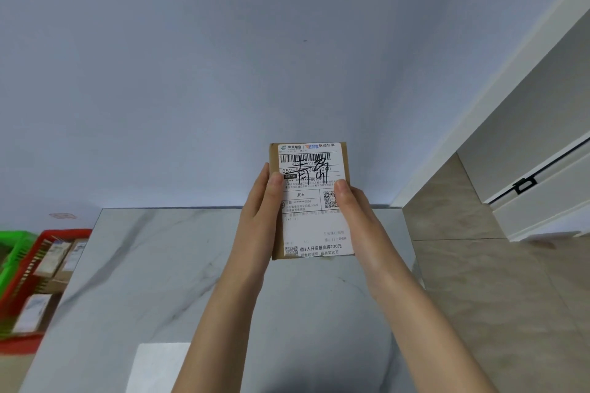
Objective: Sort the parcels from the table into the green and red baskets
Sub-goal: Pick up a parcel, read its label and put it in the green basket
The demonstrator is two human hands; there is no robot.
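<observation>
As we look down over the table [143, 265], the count is short: one parcel [311, 201] in play, two hands on it, two baskets off to the side.

The parcel is lifted clear of the table, above its far edge and a little right of its middle. It's a flat brown package, its white shipping label facing us. Its long axis runs from the near side of the table towards the far side, barcode end pointing away from us and small-print end nearest us, so the label reads the right way up.

The left hand [260, 210] grips the parcel's left edge, thumb laid on the label, fingers out of sight behind. The right hand [354, 210] clasps the right edge the same way, thumb on the label by the QR code. So both hands hold the one parcel between them.

Off the table's left side we have the red basket [19, 281], right beside the table edge, with at least three labelled parcels [52, 255] lying in it. The green basket [12, 252] sits just beyond the red one, farther from the table; we cannot tell what it holds.

At the table's near edge lies one white rectangle [159, 367].
</observation>
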